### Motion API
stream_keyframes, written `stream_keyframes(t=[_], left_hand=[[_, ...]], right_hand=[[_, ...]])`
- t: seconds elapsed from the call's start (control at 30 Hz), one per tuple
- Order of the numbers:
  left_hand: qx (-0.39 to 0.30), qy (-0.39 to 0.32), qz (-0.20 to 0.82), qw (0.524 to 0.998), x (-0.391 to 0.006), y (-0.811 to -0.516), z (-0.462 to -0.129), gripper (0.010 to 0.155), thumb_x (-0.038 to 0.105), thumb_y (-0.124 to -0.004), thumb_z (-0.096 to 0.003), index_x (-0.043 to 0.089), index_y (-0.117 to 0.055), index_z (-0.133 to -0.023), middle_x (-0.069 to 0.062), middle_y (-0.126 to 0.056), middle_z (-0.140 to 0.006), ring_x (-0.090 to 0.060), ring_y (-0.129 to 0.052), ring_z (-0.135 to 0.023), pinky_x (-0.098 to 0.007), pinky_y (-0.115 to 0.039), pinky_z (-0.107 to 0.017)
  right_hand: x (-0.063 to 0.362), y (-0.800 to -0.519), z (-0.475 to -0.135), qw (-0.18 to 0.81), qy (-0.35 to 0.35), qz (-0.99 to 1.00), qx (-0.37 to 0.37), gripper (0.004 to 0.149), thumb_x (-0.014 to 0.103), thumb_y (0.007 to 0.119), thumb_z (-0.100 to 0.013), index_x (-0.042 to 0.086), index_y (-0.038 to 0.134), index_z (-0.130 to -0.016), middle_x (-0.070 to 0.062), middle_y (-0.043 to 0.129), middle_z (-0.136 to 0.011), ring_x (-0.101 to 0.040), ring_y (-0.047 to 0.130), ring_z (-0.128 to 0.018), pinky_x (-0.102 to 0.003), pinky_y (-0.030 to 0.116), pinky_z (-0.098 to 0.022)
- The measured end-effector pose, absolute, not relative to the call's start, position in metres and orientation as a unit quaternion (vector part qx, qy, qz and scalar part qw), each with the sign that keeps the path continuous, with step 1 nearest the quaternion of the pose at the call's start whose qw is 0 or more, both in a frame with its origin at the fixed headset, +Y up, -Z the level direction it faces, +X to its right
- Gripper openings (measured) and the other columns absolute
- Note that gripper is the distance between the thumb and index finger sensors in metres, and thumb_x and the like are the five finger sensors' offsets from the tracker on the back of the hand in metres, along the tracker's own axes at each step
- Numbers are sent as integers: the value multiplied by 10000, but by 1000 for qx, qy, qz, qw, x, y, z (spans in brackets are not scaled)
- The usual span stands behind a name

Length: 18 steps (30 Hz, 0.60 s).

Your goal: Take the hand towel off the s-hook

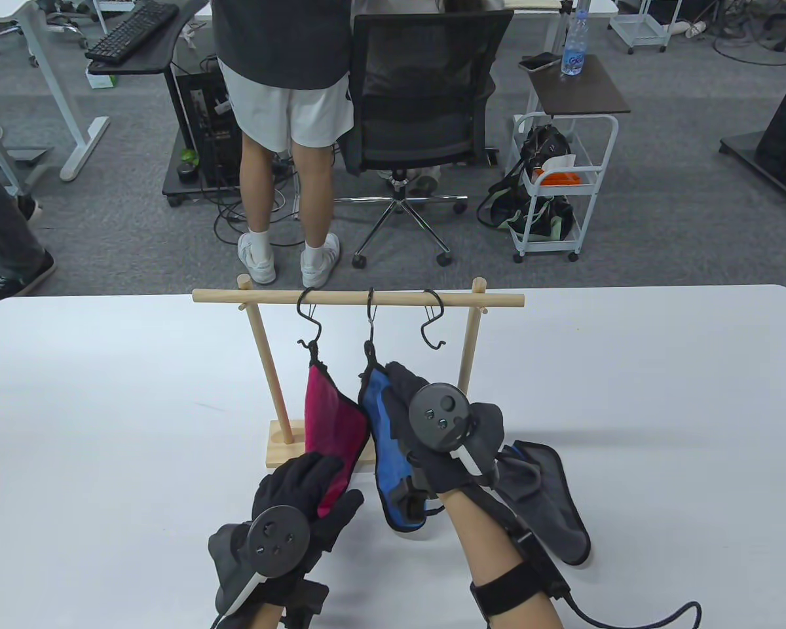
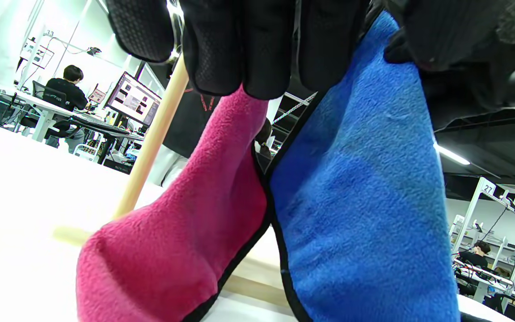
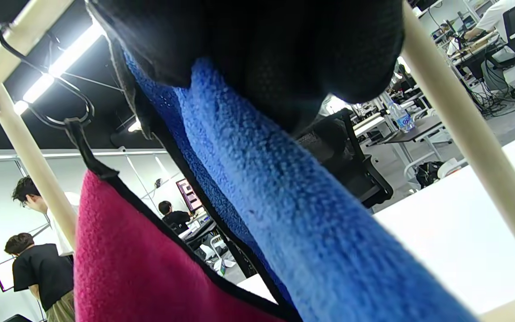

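Rack (image 1: 272,383) mid-table (image 1: 105,406), three hooks (image 1: 309,318) along its bar, two towels (image 1: 331,426) hanging left, third (image 1: 550,504) flat at right.

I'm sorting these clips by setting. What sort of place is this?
Most likely an open-plan office or lab: an office chair and a desk with a keyboard stand on grey carpet behind the white table, and people work at monitors.

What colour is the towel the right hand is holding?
Blue with black edging; the towel shows best in the right wrist view.
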<state>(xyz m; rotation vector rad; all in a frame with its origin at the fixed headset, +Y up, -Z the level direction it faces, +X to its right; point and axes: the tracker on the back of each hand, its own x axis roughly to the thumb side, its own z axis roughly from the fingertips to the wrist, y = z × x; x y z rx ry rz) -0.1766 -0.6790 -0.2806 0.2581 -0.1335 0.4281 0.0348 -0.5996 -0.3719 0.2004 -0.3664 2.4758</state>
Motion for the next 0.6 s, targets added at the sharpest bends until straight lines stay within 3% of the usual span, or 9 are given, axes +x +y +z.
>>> stream_keyframes(t=[0.33,0.6], left_hand=[[128,-68,207,968,-176,-680,-280,649,691,-687,-531,327,-708,-1069,-69,-752,-1141,-400,-764,-1048,-635,-597,-780],[129,-69,208,967,-175,-680,-280,653,689,-690,-531,321,-710,-1070,-73,-751,-1141,-401,-765,-1047,-635,-599,-780]], right_hand=[[52,-585,-351,296,-165,937,83,408,300,741,-653,167,719,-1038,-119,931,-815,-288,968,-630,-450,778,-558],[77,-595,-340,317,-127,936,86,407,300,741,-654,166,721,-1037,-119,933,-811,-289,968,-628,-449,779,-555]])
